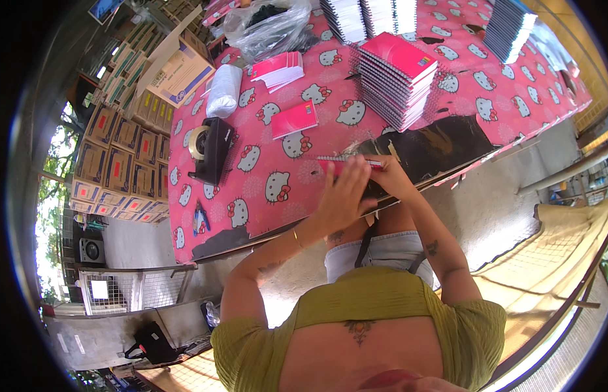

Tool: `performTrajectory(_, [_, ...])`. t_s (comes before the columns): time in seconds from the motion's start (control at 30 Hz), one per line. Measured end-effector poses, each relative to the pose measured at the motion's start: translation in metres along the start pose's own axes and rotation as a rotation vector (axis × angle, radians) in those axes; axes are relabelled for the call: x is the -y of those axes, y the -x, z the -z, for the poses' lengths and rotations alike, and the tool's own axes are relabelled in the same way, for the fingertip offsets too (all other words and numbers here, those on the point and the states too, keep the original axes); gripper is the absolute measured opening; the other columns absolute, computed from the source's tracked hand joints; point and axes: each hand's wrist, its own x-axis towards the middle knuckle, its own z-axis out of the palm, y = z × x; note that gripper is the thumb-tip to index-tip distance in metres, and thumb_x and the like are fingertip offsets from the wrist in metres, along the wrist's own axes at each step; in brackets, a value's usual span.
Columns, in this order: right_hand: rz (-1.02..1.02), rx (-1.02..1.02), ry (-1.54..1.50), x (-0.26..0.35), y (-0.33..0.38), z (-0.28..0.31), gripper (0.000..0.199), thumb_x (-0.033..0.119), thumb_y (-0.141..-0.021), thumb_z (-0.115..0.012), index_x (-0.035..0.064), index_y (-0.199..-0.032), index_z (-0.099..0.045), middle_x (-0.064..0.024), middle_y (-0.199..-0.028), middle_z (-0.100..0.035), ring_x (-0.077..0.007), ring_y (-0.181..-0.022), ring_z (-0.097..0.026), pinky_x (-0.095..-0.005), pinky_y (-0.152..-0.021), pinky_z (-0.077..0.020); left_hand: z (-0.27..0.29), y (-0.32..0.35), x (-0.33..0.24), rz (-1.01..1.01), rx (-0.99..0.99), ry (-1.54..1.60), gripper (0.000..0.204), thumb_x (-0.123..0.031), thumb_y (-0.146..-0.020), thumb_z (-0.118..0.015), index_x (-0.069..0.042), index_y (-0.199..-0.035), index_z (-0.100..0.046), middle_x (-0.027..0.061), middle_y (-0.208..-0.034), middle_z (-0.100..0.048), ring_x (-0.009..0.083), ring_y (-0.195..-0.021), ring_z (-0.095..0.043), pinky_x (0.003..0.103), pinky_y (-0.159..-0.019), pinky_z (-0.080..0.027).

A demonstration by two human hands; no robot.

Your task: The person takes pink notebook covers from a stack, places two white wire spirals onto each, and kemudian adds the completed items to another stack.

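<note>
A small pink spiral notebook (330, 163) is at the front edge of the table, partly covered by my hands. My left hand (346, 195) lies across it with fingers stretched out, the fingertips near its upper edge. At the notebook's right end, my right hand (391, 178) has its fingers curled round it; some of those fingers are hidden. Just beyond lies a single flat pink booklet (295, 119). A tall stack of pink spiral notebooks (398, 78) stands farther right, and a small pile of pink booklets (278, 69) sits farther back.
The table (251, 179) has a pink cartoon-cat cover, torn dark at its front edge. On it stand a black tape dispenser (215, 147), a white wrapped roll (223, 90), a plastic bag (268, 26) and dark-covered notebooks (509, 29). Cardboard boxes (121, 157) are stacked at left.
</note>
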Motion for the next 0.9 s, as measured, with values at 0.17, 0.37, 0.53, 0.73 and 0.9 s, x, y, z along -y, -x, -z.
performTrajectory(0.17, [0.001, 0.047, 0.090, -0.007, 0.003, 0.009, 0.036, 0.001, -0.084, -0.065, 0.0010, -0.120, -0.068, -0.0169, -0.098, -0.074, -0.0166, -0.088, -0.069, -0.0332, -0.081, -0.0535, 0.019, -0.018, -0.001, 0.021, 0.085, -0.002, 0.076, -0.056, -0.100, -0.036, 0.003, -0.147, -0.038, 0.0210, -0.155, -0.036, 0.0364, -0.147, -0.029, 0.062, -0.117, -0.012])
performTrajectory(0.37, [-0.078, 0.068, 0.145, 0.011, 0.005, 0.003, 0.030, 0.003, -0.085, -0.068, 0.0009, -0.116, -0.069, -0.0168, -0.094, -0.074, -0.0179, -0.085, -0.070, -0.0340, -0.077, -0.0541, 0.027, -0.029, -0.002, 0.080, 0.037, -0.006, 0.074, -0.055, -0.101, -0.036, 0.001, -0.148, -0.038, 0.0197, -0.155, -0.037, 0.0344, -0.147, -0.030, 0.062, -0.117, -0.007])
performTrajectory(0.53, [-0.040, 0.057, 0.095, 0.002, 0.004, 0.007, 0.029, 0.007, -0.085, -0.072, -0.0005, -0.112, -0.069, -0.0188, -0.094, -0.073, -0.0201, -0.086, -0.071, -0.0338, -0.077, -0.0541, 0.027, -0.027, -0.007, 0.098, -0.150, 0.126, 0.052, -0.041, -0.101, -0.047, -0.002, -0.133, -0.056, 0.0152, -0.134, -0.058, 0.0310, -0.129, -0.050, 0.062, -0.116, -0.012])
performTrajectory(0.73, [0.136, 0.047, 0.274, 0.039, 0.004, 0.023, 0.029, 0.002, -0.084, -0.071, -0.0016, -0.113, -0.069, -0.0142, -0.094, -0.074, -0.0168, -0.088, -0.071, -0.0313, -0.077, -0.0548, 0.031, -0.046, 0.014, 0.107, -0.236, 0.318, 0.016, -0.022, -0.091, -0.067, -0.011, -0.102, -0.068, 0.0008, -0.094, -0.069, 0.0217, -0.091, -0.065, 0.062, -0.116, -0.019])
performTrajectory(0.9, [-0.034, 0.117, 0.158, 0.049, 0.003, 0.057, 0.023, 0.000, -0.088, -0.069, -0.0040, -0.110, -0.070, -0.0083, -0.088, -0.071, -0.0088, -0.080, -0.063, -0.0263, -0.071, -0.0518, 0.025, -0.045, 0.012, 0.128, -0.246, 0.349, 0.015, -0.022, -0.091, -0.067, -0.011, -0.102, -0.068, 0.0003, -0.094, -0.069, 0.0219, -0.091, -0.065, 0.059, -0.115, -0.022])
